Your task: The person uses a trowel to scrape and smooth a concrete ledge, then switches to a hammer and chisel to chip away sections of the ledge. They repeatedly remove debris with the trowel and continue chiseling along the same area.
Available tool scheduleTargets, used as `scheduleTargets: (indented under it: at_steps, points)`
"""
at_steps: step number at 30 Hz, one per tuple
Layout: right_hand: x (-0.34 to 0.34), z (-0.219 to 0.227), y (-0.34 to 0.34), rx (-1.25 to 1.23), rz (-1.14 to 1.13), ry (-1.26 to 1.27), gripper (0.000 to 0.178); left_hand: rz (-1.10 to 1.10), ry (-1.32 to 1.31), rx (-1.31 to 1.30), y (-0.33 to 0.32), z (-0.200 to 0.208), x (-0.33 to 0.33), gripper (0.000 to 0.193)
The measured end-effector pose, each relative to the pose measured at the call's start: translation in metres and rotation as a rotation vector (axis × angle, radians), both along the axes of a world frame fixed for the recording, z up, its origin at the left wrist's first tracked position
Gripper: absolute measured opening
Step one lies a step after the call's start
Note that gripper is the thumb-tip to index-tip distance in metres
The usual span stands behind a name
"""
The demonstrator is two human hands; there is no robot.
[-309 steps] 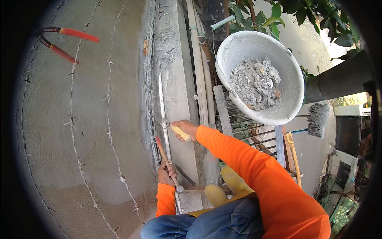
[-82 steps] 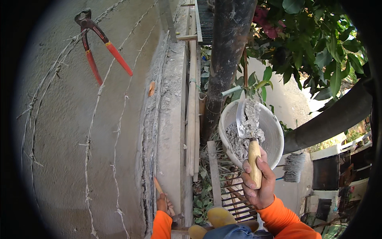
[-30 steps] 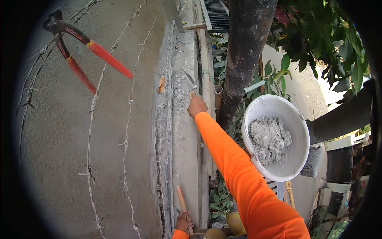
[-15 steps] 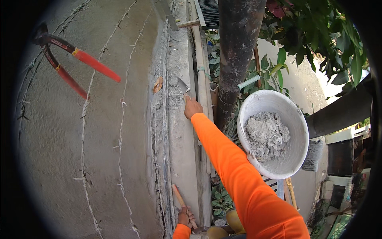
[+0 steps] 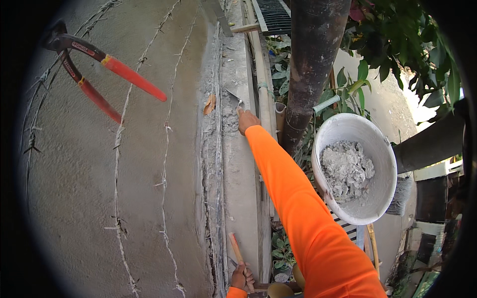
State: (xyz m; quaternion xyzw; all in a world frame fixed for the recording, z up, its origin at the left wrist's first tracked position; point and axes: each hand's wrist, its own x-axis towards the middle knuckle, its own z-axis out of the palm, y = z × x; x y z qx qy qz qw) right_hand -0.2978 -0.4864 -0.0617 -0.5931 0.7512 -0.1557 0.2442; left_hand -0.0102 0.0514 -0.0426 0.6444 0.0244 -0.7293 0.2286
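rough, matt grey cement wall point(image 5: 99, 188) – glossy red-coated pincer handles point(image 5: 124, 84) upper left – smooth white plastic basin point(image 5: 385, 164), crumbly mortar point(image 5: 345, 169).

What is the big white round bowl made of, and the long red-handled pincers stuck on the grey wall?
The big white round bowl looks like smooth plastic: thin rim, dull shine, smeared with the grey crumbly mortar it holds. The long red-handled pincers seem dark metal at the head, with glossy red handle grips, probably plastic or rubber coating. The grey wall looks like rough cement.
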Motion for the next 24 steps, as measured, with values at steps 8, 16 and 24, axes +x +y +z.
scheduleTargets:
  at_steps: [8, 16, 24]
  points:
    - [0.011, -0.012, 0.117, -0.069, -0.020, -0.083, 0.061, 0.129, -0.088, 0.044, -0.002, -0.020, 0.000, 0.032]
    - [0.013, -0.004, 0.118, -0.010, -0.116, -0.158, 0.072, 0.075, -0.126, 0.011, -0.010, -0.013, -0.008, 0.035]
    - [0.041, -0.033, 0.166, -0.342, -0.507, -0.737, 0.065, 0.137, -0.148, -0.015, -0.015, -0.018, -0.014, 0.036]
